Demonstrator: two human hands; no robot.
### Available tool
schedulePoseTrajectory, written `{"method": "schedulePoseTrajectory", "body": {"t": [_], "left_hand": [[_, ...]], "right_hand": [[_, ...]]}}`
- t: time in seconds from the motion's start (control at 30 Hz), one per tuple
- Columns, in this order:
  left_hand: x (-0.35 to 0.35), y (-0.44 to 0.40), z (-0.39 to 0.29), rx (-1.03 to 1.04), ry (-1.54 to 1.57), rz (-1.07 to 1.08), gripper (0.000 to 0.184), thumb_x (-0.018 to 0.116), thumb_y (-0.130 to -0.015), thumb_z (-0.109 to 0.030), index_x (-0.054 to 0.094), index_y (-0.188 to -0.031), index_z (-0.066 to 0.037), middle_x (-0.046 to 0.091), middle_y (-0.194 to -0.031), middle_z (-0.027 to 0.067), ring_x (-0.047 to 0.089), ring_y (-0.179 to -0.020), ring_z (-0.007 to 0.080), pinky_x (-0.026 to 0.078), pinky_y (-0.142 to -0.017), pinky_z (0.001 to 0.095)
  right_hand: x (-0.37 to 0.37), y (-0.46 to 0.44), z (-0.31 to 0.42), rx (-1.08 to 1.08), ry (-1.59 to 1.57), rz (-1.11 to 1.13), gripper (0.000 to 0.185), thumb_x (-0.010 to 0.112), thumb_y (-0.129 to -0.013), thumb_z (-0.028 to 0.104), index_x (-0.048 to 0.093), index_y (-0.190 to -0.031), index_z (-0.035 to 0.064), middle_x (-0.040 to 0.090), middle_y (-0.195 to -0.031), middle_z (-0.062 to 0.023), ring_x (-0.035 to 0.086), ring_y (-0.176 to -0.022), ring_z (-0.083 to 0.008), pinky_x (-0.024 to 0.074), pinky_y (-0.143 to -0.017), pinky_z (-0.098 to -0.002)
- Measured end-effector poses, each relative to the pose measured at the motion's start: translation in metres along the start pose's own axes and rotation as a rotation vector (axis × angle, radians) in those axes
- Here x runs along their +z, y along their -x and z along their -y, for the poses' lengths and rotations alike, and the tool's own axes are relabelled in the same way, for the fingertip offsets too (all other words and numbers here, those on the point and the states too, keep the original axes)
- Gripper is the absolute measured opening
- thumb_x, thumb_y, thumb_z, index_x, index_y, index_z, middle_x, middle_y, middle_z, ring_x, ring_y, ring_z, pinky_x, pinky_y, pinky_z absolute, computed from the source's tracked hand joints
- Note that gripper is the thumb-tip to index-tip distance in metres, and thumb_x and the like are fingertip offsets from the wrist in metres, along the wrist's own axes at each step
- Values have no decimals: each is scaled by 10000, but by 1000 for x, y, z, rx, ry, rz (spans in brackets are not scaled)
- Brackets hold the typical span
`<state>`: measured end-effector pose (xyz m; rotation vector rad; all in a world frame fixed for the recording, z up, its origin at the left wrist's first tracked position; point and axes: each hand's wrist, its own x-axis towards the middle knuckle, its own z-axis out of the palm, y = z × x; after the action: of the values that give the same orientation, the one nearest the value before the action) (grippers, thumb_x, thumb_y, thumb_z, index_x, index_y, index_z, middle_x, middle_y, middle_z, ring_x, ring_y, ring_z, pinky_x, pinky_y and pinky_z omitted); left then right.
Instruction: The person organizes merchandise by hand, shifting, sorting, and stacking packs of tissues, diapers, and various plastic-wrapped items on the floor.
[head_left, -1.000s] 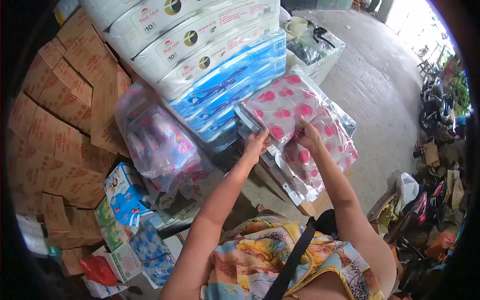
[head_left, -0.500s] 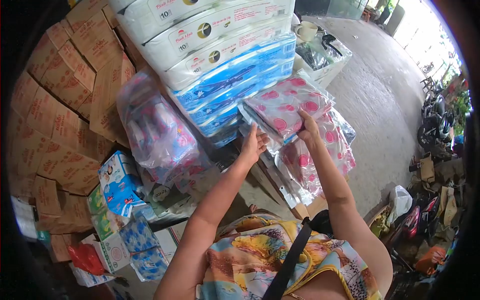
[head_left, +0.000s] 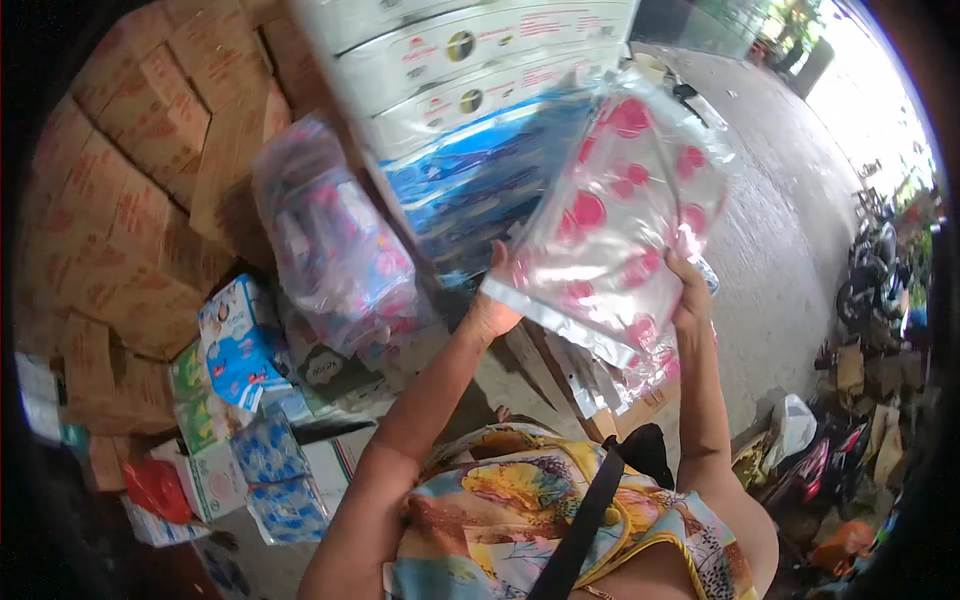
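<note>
A clear plastic packet with pink dots [head_left: 625, 215] is lifted and tilted between my hands, its silvery edge toward me. My right hand [head_left: 688, 290] grips its right side, thumb on top. At the packet's lower left corner is my left hand [head_left: 495, 300], thumb up, with its fingers partly hidden behind the silvery edge. Beneath it, more dotted packets [head_left: 655, 375] lie on a cardboard box [head_left: 640, 412]. Behind the packet stand blue wrapped packs [head_left: 470, 180] under white packs [head_left: 480, 60].
Brown cartons [head_left: 110, 250] are stacked at the left, beside a translucent bag [head_left: 345, 250]. A blue printed pack [head_left: 238, 345], blue patterned packs [head_left: 275, 475] and a red bag [head_left: 158, 490] lie lower left. Motorbikes [head_left: 878, 255] and a white bag [head_left: 790, 430] are at the right.
The top dotted packet has come up off the pile and tilted, with my right hand holding it. My left hand, open and apart half a second ago, is now at its lower left corner.
</note>
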<state>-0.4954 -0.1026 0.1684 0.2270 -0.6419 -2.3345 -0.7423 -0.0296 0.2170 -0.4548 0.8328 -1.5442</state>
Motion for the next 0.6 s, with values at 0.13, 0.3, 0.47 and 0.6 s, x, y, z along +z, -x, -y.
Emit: {"method": "schedulePoseTrajectory", "body": {"t": [0.13, 0.3, 0.47, 0.6], "left_hand": [[3, 29, -27, 93, -106, 120, 800, 359, -652, -652, 253, -1229, -107, 449, -1069, 41, 445, -896, 149, 374, -683, 271], [26, 92, -57, 415, -377, 162, 858, 726, -559, -207, 207, -1227, -64, 465, -1017, 60, 464, -857, 126, 411, -689, 227], [28, 168, -42, 606, -787, -384, 658, 700, -593, -108, 337, -1133, -9, 507, -946, 76, 493, -833, 128, 431, -702, 248], [23, 231, -46, 604, -698, -750, 437, 638, -659, -127, 445, -1031, -1, 546, -886, 73, 527, -759, 136, 453, -642, 257]], "right_hand": [[16, 28, 14, -117, 216, 120, 261, 564, -622, -38, 514, -878, -51, 559, -750, -106, 552, -664, -172, 464, -608, -281], [70, 46, 5, -319, 634, 198, 155, 631, -620, 6, 550, -743, -43, 555, -661, -104, 544, -586, -180, 462, -575, -278], [120, 39, -28, -178, 868, 426, 389, 698, -541, -32, 510, -882, -33, 557, -757, -91, 543, -658, -174, 460, -567, -281], [200, 43, -73, -134, 932, 657, 399, 691, -543, -47, 513, -900, -38, 560, -785, -95, 545, -679, -179, 466, -601, -297]]}}
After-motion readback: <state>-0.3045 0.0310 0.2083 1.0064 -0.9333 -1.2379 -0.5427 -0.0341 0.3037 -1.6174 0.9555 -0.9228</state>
